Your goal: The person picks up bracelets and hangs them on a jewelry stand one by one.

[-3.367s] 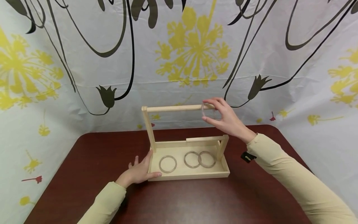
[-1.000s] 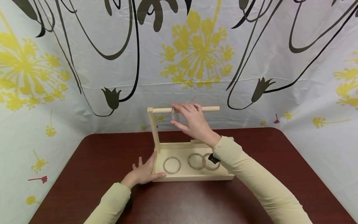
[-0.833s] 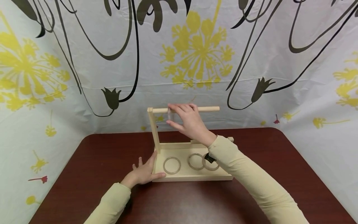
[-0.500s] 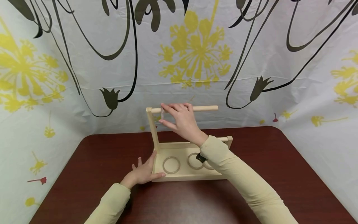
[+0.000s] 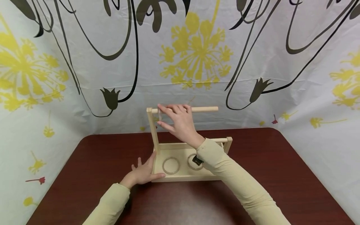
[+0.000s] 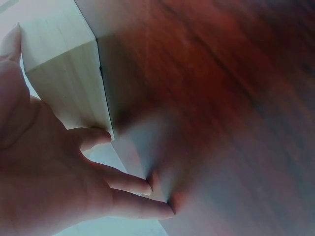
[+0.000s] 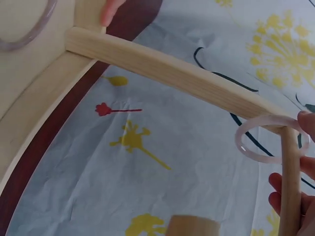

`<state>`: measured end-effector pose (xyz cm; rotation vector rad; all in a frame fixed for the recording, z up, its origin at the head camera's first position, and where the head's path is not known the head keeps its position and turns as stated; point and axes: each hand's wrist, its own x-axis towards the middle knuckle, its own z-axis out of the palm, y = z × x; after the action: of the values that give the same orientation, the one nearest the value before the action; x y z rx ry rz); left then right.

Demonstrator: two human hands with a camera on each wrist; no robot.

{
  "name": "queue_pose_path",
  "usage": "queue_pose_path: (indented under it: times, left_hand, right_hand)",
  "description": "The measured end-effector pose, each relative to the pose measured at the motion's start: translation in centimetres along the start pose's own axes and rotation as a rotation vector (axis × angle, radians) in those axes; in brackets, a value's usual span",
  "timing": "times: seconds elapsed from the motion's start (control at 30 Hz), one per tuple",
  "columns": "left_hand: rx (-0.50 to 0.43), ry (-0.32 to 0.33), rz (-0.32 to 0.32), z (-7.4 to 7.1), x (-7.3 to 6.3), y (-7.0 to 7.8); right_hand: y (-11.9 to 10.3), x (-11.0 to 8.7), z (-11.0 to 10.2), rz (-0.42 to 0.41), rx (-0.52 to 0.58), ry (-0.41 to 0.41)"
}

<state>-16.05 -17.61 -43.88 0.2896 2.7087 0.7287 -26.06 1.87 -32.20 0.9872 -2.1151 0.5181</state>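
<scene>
My right hand pinches a translucent pale bangle between thumb and fingertips. The bangle encircles the upper rod of a wooden bangle stand, close to its left upright. Some of that rod passes behind my fingers. My left hand rests spread at the left end of the stand's tray, thumb along the front corner, fingers straight. Two more bangles lie flat in the tray: a left one and a middle one, partly covered by my right cuff.
A shorter lower rod with its own post stands at the tray's right end, partly behind my right forearm. The stand sits on a dark red-brown table. A patterned white cloth hangs behind and beside the table.
My right hand has slid the bangle leftward along the upper rod, from its free right end to near the upright. The left hand stays at the tray's end.
</scene>
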Motion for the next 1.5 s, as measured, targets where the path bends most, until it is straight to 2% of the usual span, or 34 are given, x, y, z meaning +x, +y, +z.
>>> queue_pose_path:
  times: [0.2, 0.33, 0.5, 0.67, 0.9, 1.5]
  left_hand:
    - [-0.008, -0.002, 0.0, -0.1, -0.1, 0.0]
    - [0.004, 0.005, -0.011, -0.1, -0.2, -0.1]
    - [-0.002, 0.01, -0.005, 0.0, -0.2, -0.1]
    - [-0.007, 0.01, 0.006, 0.1, 0.0, -0.1]
    - [-0.008, 0.019, 0.006, 0.0, -0.1, -0.1]
    - [-0.002, 0.015, 0.003, 0.1, 0.0, -0.2]
  right_hand:
    - [-0.1, -0.1, 0.4, -0.007, 0.006, 0.046]
    - [-0.3, 0.0, 0.4, -0.005, 0.029, 0.035]
    - [-0.7, -0.3, -0.3, 0.037, 0.187, 0.013]
    - [-1.5, -1.2, -0.9, 0.055, 0.364, 0.045]
    - [-2.4, -3.1, -1.1, 0.056, 0.504, 0.046]
    - [-4.2, -9.5, -0.5, 0.155, 0.626, -0.229]
